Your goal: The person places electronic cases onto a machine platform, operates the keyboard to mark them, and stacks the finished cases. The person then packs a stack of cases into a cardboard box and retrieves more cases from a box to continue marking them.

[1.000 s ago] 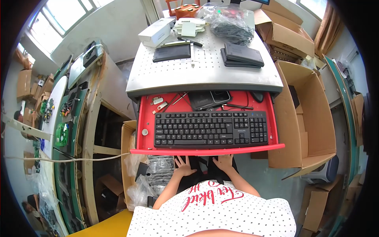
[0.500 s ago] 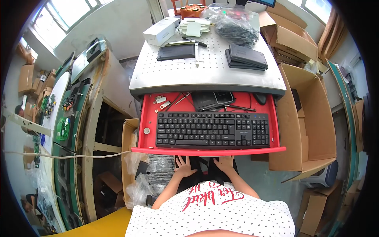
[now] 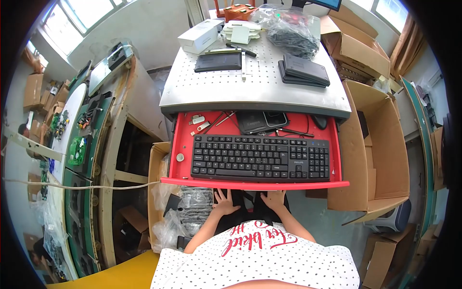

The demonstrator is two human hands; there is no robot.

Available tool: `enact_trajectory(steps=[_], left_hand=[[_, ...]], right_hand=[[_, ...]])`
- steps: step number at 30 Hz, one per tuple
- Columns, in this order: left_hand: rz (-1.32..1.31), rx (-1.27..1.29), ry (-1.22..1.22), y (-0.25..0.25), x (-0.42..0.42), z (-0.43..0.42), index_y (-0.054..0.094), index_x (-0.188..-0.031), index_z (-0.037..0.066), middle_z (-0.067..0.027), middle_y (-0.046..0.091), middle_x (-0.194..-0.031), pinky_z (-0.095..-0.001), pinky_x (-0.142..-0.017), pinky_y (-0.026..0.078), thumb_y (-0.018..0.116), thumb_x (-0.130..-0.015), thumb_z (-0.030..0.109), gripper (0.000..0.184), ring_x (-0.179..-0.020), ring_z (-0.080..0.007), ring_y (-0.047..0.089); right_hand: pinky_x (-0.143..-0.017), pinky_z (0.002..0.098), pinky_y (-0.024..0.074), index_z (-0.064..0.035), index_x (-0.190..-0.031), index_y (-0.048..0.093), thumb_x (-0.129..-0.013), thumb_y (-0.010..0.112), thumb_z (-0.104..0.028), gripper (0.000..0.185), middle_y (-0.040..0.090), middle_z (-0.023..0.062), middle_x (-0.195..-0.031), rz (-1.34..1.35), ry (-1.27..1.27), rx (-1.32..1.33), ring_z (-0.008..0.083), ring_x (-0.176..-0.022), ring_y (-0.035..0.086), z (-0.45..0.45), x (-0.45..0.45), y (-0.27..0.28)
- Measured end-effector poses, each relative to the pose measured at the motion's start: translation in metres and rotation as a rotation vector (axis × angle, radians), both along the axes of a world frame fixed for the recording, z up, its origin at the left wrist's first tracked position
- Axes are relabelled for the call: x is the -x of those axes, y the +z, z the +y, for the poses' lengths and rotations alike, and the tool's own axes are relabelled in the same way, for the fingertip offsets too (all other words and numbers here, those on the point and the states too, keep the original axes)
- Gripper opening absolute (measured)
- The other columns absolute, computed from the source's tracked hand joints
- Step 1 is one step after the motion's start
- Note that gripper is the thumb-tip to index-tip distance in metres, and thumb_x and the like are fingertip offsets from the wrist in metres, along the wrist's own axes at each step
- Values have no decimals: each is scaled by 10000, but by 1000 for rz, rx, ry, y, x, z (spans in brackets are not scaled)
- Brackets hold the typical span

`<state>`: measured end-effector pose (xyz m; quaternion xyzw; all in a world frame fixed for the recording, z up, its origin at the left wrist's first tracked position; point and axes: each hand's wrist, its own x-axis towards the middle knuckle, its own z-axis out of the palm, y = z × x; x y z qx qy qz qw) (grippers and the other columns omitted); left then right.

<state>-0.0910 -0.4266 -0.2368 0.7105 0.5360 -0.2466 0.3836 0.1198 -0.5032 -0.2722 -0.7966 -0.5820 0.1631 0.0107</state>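
Note:
My left hand [image 3: 224, 202] rests on my dark-clothed left thigh, fingers spread and holding nothing. On the other thigh lies my right hand [image 3: 274, 198], its fingertips partly hidden under the drawer's front edge. Just beyond both hands is an open red drawer [image 3: 180, 137] with a black keyboard [image 3: 260, 158] in it. Behind the keyboard sit a dark flat case [image 3: 250, 124], white USB sticks [image 3: 198, 119], a screwdriver [image 3: 211, 123] and a black mouse [image 3: 319, 121]. A small round metal piece [image 3: 180, 157] lies at the drawer's left.
Above the drawer, a perforated metal tabletop [image 3: 183, 94] holds a black flat panel [image 3: 218, 62], stacked black devices [image 3: 303, 71], a white box [image 3: 198, 36] and bagged parts [image 3: 293, 38]. An open cardboard box [image 3: 380, 144] stands right; wrapped parts [image 3: 195, 207] fill a box at left.
The view has shifted slightly, so the tabletop items appear a little lower and further right. Both hands stay in place on my thighs.

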Motion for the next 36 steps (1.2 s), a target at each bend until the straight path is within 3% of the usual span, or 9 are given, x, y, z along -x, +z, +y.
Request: enact_trajectory(steps=[12, 21, 36], left_hand=[[-3, -3, 5, -3, 3, -1, -151, -1362, 151, -294, -259, -1335, -670, -874, 226, 618, -699, 525, 1082, -1264, -486, -106], [-1, -9, -4, -3, 4, 0, -152, -1362, 164, -291, -262, -1336, -675, -856, 244, 620, -703, 514, 1074, -1267, -491, -73], [-104, -20, 33, -3, 12, -1, -177, -1353, 178, -323, -208, -1339, -686, -877, 220, 633, -693, 504, 1094, -1249, -521, -75]], right_hand=[[-946, 655, 98, -103, -1167, 482, -749, 520, -449, 544, 476, 91, -1181, -36, 8, -143, 308, -1139, 395, -4, 2, -18], [-920, 641, 163, -102, -1110, 517, -725, 553, -434, 509, 490, 102, -1138, -60, 20, -202, 328, -1081, 432, -3, 2, -15], [-930, 577, 215, -95, -1227, 413, -732, 548, -435, 616, 394, 185, -1259, -36, 5, -84, 394, -1170, 329, 3, 8, 7]])
